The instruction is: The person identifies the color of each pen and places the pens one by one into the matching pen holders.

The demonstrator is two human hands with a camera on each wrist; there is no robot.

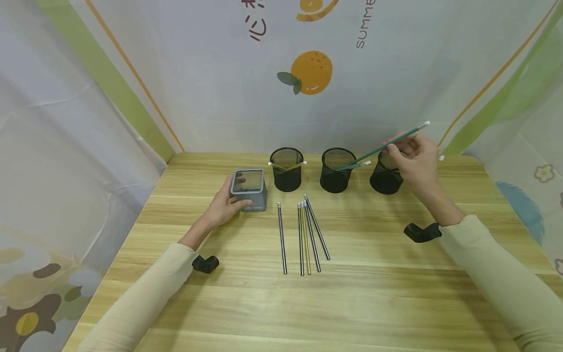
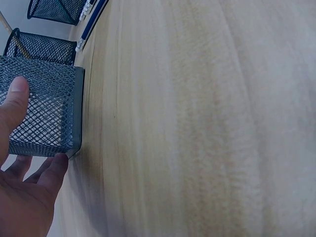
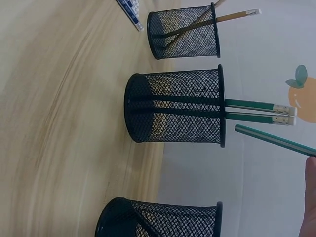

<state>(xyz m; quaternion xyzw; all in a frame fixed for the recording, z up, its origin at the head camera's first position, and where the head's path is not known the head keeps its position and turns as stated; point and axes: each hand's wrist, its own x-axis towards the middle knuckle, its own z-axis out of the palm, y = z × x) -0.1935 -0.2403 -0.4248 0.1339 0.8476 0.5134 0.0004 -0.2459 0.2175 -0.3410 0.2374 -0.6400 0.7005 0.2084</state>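
Right hand (image 1: 418, 157), raised to the right of the middle cup (image 1: 334, 181), pinches a green pencil (image 3: 274, 140) between thumb and fingers. That pencil slants with its eraser end up and to the right, its lower tip just beyond the middle cup's mouth and apart from its rim. Two more green pencils (image 3: 249, 104) stand inside the middle cup, erasers outward.

Left hand (image 1: 224, 205), left of the middle cup, grips the grey square holder (image 1: 256, 199), thumb on the near side and fingers round the other.

Just left of the middle cup is the left cup (image 1: 287, 182), with two yellow pencils (image 3: 237, 16) in it; just right of it is the right cup (image 1: 384, 182), partly behind the right hand. On the table (image 1: 352, 303), in front and to the left of the middle cup, lie four dark pencils (image 1: 313, 238) and one yellow pencil (image 1: 305, 239).
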